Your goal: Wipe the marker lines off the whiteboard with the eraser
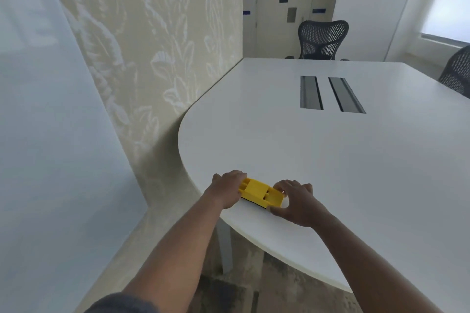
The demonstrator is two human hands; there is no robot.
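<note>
A yellow eraser with a dark pad underneath lies flat on the white table, close to its rounded near edge. My left hand grips the eraser's left end. My right hand holds its right end, fingers on the far side and thumb on the near side. The whiteboard is the pale glossy panel on the wall at the left. No marker lines show on the part of it in view.
Patterned beige wallpaper covers the wall between whiteboard and table. Two dark cable slots are set into the tabletop. A mesh office chair stands at the far end, another at the right edge. A door is behind.
</note>
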